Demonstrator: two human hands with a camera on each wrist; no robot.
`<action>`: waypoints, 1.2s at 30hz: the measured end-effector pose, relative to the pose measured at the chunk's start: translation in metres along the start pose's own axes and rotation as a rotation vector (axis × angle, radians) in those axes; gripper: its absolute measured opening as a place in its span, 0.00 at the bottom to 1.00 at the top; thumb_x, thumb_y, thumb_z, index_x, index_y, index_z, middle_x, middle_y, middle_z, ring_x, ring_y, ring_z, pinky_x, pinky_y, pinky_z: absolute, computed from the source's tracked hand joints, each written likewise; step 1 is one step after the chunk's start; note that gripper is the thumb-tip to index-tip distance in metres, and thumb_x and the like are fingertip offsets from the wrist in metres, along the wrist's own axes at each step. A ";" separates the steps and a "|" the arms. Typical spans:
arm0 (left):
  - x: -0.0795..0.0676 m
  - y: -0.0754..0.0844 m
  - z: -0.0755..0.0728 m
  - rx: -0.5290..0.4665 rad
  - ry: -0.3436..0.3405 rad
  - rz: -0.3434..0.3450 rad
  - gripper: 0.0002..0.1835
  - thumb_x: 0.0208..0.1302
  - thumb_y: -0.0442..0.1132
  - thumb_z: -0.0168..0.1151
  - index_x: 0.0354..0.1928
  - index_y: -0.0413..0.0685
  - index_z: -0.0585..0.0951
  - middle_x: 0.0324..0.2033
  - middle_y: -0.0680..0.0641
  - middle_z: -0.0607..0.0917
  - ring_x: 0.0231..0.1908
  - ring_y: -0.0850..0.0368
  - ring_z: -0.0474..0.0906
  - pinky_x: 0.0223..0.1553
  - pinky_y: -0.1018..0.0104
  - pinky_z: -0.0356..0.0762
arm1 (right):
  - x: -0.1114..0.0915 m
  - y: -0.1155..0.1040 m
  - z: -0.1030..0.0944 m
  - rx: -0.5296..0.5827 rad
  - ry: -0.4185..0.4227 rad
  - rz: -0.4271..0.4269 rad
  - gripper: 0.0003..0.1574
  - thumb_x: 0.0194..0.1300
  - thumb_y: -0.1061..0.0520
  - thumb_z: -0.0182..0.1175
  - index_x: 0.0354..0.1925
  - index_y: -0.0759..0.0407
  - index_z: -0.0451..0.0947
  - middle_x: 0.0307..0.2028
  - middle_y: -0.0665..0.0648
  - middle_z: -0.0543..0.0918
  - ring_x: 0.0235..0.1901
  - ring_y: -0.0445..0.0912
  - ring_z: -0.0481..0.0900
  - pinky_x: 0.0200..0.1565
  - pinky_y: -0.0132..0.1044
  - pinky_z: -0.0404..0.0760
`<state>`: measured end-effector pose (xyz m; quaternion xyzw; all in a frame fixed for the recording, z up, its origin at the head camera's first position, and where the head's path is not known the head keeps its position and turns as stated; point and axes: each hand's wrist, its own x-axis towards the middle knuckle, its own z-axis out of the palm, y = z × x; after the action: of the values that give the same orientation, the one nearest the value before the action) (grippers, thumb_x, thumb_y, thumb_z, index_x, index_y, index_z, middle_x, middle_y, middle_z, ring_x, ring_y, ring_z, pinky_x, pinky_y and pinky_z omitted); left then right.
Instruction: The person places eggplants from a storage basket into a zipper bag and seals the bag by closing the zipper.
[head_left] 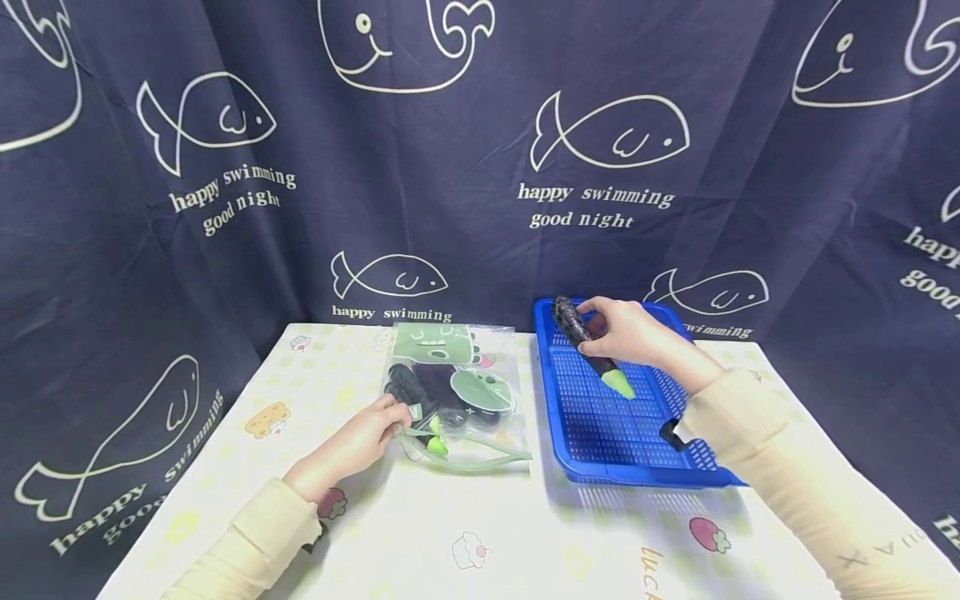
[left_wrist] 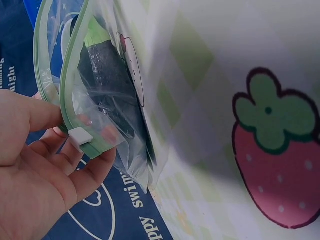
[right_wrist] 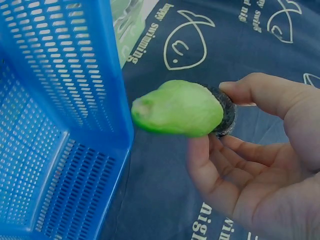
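My right hand (head_left: 628,335) grips a dark purple eggplant (head_left: 567,319) between thumb and fingers, above the blue basket. Its green stem end (right_wrist: 180,109) points toward me in the head view. On the table to the left lies a clear zip bag (head_left: 498,340) with green cartoon prints, dark eggplants inside. My left hand (head_left: 375,427) pinches the near left corner of its mouth, by the white slider (left_wrist: 80,136). The green zip edges stand apart. In the left wrist view, a bagged eggplant (left_wrist: 106,67) shows its green end near the mouth. Prints partly hide the bag's contents.
The blue slotted basket (head_left: 557,417) stands on the right of the table, beside the bag. A patterned cloth (head_left: 420,542) covers the table. Dark blue fish-print curtains (head_left: 480,183) hang behind and at both sides.
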<state>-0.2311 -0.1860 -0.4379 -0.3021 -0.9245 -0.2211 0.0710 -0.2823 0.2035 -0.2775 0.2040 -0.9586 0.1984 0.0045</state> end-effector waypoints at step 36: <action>0.000 0.000 -0.001 -0.006 0.013 0.007 0.14 0.61 0.24 0.55 0.36 0.54 0.75 0.33 0.54 0.73 0.34 0.63 0.69 0.38 0.67 0.76 | -0.026 -0.047 0.031 0.116 -0.018 -0.180 0.35 0.50 0.57 0.68 0.57 0.61 0.70 0.34 0.53 0.82 0.28 0.39 0.80 0.28 0.31 0.78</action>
<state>-0.2314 -0.1859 -0.4372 -0.3043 -0.9223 -0.2256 0.0767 -0.2377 0.1626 -0.2910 0.2907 -0.9234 0.2507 0.0020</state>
